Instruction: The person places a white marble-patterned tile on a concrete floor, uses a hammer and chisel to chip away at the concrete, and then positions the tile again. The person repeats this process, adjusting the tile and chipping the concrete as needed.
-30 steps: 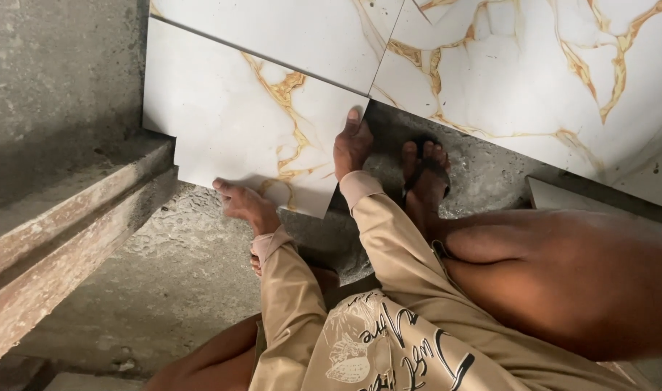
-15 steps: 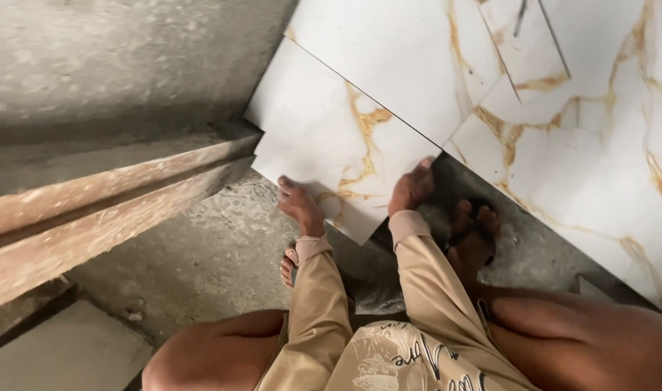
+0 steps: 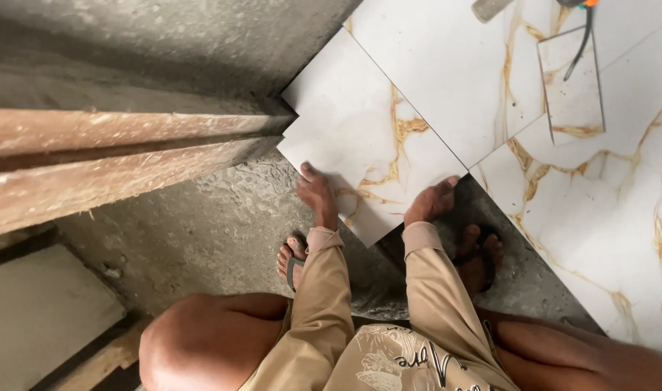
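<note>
One head-worn camera looks steeply down from close above a squatting person's knees onto rough grey cement floor (image 3: 200,224), facing glossy white gold-veined marble-look tiles (image 3: 621,217) ahead, a reddish stone step (image 3: 92,156) at left

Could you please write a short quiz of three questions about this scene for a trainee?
1. True or false: both hands rest on the white marble-look floor tile with gold veins.
2. Which hand is at the tile's corner nearest the laid white tiles? A) left hand B) right hand
3. What lies under the tile being placed?

Key
1. True: the left hand and the right hand both press on its near edges.
2. B
3. A rough grey mortar bed, beside the reddish-brown stone step edge.
</note>
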